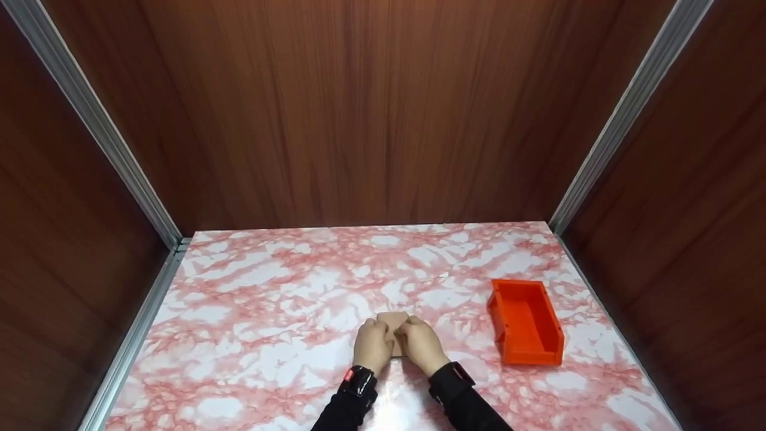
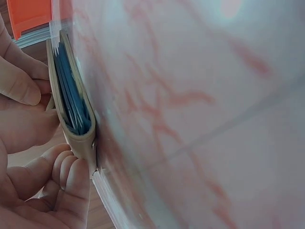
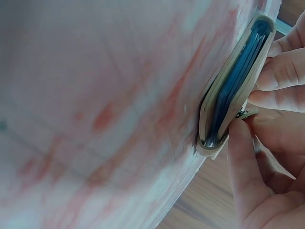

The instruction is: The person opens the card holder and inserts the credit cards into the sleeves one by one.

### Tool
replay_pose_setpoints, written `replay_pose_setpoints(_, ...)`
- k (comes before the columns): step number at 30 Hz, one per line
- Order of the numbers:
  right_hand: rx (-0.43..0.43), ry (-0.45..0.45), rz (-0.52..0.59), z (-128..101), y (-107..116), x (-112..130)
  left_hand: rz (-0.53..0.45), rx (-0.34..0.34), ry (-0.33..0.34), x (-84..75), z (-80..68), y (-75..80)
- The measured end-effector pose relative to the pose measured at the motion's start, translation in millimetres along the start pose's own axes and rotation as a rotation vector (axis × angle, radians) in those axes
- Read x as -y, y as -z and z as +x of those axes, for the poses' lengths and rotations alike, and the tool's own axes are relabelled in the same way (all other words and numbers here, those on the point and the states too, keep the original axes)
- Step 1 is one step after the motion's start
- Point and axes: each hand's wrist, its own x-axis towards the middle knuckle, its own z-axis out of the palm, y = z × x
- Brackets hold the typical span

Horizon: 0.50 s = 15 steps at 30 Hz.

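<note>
A small beige pouch (image 1: 395, 320) lies on the pink marble-patterned tabletop (image 1: 287, 287), close to the front edge. My left hand (image 1: 373, 342) grips its left side and my right hand (image 1: 421, 342) grips its right side, knuckles almost meeting over it. In the left wrist view the pouch (image 2: 80, 140) shows edge-on with blue sheets (image 2: 71, 95) inside, pinched between the thumb and curled fingers (image 2: 66, 176) of the left hand. The right wrist view shows the same pouch (image 3: 212, 143) and blue contents (image 3: 234, 81), held by the right fingers (image 3: 281, 71) and thumb.
An orange plastic bin (image 1: 526, 323), open at the top with nothing visible inside, stands to the right of my hands; it also shows in the left wrist view as the orange bin (image 2: 28, 14). Dark wooden walls with metal corner strips enclose the table on three sides.
</note>
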Motion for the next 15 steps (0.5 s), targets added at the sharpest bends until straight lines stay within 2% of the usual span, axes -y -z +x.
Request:
replay_pose_setpoints(5, 0.009, -0.007, -0.029, -1.4, -1.0, 1.0, 0.004, -0.039, -0.027, 1.0, -2.2, -1.7)
replay_pose_setpoints(15, -0.029, 0.057, -0.107, -3.0, -3.1, 0.5, 0.001, -0.012, 0.005, -0.1, -1.1, -1.7)
